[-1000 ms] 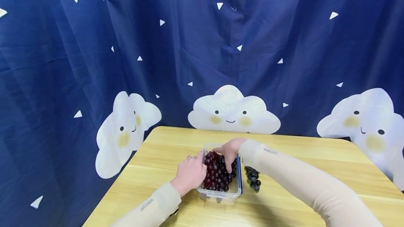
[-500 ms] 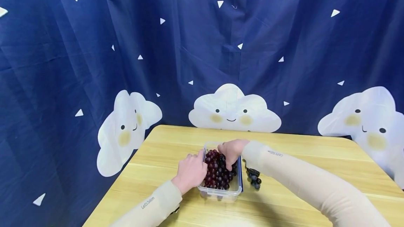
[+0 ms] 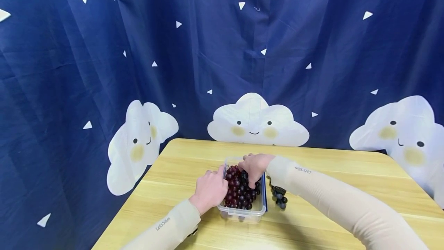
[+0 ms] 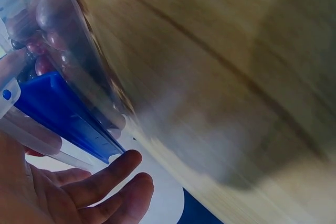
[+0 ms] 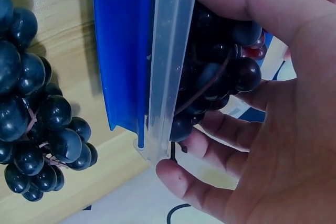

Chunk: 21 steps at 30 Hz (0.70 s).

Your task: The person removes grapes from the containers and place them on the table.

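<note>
A clear plastic container [image 3: 257,206] with blue side flaps stands on the table, holding red grapes [image 3: 231,186] on its left and dark grapes [image 5: 210,72] on its right. My left hand [image 3: 211,188] grips the container's left side at the rim. In the left wrist view, its fingers [image 4: 105,182] lie by the blue flap [image 4: 63,116]. My right hand [image 3: 256,168] reaches in from the right, its thumb and fingers curved around the dark grapes. The grapes' underside is hidden. Another bunch of dark grapes [image 3: 279,196] lies on the table beside the container's right side.
The pale wooden table [image 3: 319,192] extends around the container. Behind it hangs a dark blue curtain [image 3: 229,57] with white clouds and triangles. The right side's blue flap [image 5: 123,51] hangs down between the container and the loose bunch.
My right hand has shifted slightly right over the dark grapes and its fingers have drawn closer together. The left hand has stayed on the container's left side.
</note>
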### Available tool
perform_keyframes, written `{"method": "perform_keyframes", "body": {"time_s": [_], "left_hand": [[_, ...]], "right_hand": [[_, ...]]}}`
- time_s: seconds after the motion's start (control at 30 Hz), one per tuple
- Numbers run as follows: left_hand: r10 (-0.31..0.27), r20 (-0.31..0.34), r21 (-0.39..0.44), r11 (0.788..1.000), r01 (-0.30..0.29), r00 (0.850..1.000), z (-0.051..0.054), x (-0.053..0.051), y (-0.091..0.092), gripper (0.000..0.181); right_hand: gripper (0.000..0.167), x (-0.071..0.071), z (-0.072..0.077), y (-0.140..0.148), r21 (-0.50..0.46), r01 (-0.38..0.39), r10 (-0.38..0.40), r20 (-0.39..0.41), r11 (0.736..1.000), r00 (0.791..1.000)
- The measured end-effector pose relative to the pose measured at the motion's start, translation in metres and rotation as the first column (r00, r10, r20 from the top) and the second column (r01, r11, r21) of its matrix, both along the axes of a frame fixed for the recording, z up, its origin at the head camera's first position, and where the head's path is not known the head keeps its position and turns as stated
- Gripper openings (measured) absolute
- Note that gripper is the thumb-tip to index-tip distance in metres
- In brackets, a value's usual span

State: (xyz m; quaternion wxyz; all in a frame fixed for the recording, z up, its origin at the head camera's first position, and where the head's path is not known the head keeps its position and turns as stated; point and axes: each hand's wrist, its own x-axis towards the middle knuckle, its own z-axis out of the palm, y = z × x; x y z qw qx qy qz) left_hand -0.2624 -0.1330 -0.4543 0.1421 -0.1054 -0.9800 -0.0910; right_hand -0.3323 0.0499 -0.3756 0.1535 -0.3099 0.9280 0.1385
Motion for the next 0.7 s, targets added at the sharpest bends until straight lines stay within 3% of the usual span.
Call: {"method": "perform_keyframes", "body": {"time_s": [0.13,0.3,0.5,0.7], "left_hand": [[0.000,-0.008,0.001,1.000,0.000,1.000,-0.0002,0.0000,0.0008,0.049],[-0.002,0.002,-0.010,1.000,0.002,1.000,0.0008,-0.0006,0.0034,0.049],[-0.004,0.001,-0.026,1.000,0.004,1.000,0.0030,0.0000,0.0050,0.048],[-0.002,-0.008,-0.020,1.000,0.002,1.000,0.0019,-0.0002,0.0044,0.046]], "right_hand": [[0.061,0.0012,0.0012,-0.0003,0.018,-0.002,0.003,-0.017,1.000,1.000],[0.059,0.0013,0.0039,0.0010,0.028,0.012,-0.012,0.017,1.000,1.000],[0.064,0.0009,0.0048,0.0033,0.015,0.032,-0.033,0.044,0.999,0.998],[0.063,0.0011,0.0041,0.0060,-0.022,0.007,-0.006,0.054,1.000,0.999]]}}
